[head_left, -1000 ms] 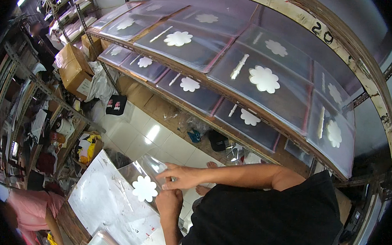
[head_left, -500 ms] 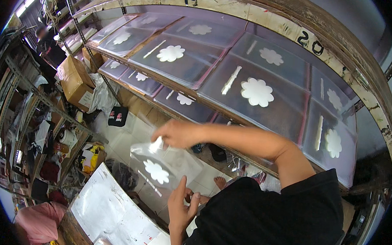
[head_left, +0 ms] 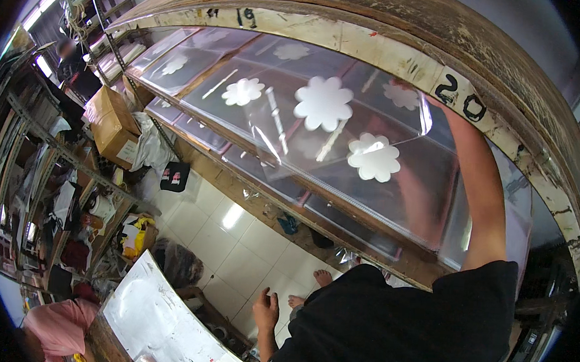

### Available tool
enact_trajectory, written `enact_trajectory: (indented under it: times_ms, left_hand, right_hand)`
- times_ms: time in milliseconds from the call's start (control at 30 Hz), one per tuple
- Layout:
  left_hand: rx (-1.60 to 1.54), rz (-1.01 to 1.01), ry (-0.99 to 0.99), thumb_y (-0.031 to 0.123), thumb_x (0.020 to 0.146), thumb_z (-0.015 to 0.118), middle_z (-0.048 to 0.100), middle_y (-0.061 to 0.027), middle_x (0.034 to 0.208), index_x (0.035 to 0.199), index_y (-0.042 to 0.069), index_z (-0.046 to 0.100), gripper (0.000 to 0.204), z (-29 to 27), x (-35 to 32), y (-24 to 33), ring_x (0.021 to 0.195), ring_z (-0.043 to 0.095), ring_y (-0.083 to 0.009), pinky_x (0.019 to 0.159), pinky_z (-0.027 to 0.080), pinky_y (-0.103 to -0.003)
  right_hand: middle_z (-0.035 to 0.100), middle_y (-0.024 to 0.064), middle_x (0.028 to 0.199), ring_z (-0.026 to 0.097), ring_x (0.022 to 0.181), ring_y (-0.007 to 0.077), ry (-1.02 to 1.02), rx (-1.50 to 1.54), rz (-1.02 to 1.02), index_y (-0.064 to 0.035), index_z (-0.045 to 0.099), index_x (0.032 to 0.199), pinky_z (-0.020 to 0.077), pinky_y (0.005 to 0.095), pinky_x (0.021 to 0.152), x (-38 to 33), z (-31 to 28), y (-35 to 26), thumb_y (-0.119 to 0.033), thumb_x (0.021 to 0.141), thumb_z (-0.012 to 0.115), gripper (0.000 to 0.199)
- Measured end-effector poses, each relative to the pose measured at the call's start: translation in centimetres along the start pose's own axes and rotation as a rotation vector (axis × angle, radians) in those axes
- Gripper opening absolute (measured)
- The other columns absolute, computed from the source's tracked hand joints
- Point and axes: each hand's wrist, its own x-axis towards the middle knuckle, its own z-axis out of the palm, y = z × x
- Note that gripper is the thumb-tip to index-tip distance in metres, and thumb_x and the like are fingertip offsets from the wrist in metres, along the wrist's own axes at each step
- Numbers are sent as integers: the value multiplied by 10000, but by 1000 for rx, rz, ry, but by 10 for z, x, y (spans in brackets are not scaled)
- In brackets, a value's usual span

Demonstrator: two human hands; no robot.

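Note:
My right arm reaches far over the shelf, and my right hand (head_left: 448,112) is partly hidden by the upper shelf's edge. It grips the far right edge of a clear plastic sheet (head_left: 292,144) bearing a white scalloped flower shape (head_left: 322,103) and a white strip (head_left: 277,122). The sheet spreads over stacked clear sheets, and its near left corner overhangs the shelf's front. Under it shows another white flower (head_left: 374,158) on the stack. My left hand (head_left: 265,309) hangs low above the floor, fingers loosely apart, holding nothing.
A worn upper shelf edge (head_left: 352,35) runs low above the sheets. Near my left hand stands a white-topped table (head_left: 169,313). At left are a cluttered rack (head_left: 59,160), a cardboard box (head_left: 112,125) and a person in pink (head_left: 62,326); another person stands far back.
My right hand has carried the clear sheet from above the floor up and right, over the stacks on the shelf. The left hand has dropped slightly and is apart from the sheet.

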Motion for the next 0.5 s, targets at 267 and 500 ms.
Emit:
enact_trajectory:
  times_ms: [267, 500]
  left_hand:
    - [50, -67, -294, 277, 900, 662, 725, -220, 890, 1183, -13, 659, 405, 73, 13, -35, 859, 708, -369, 796, 548, -428]
    - [54, -173, -419, 360, 899, 627, 729, -234, 988, 1184, -9, 662, 467, 113, 24, -67, 975, 700, -385, 873, 542, -436]
  right_hand:
    - [709, 126, 1018, 677, 884, 168, 306, -235, 152, -78, 599, 1242, 539, 309, 800, -31, -131, 58, -89, 920, 552, 326]
    - [704, 118, 1010, 671, 888, 171, 380, -280, 256, -77, 605, 1213, 534, 313, 807, -56, -155, 98, -87, 914, 558, 302]
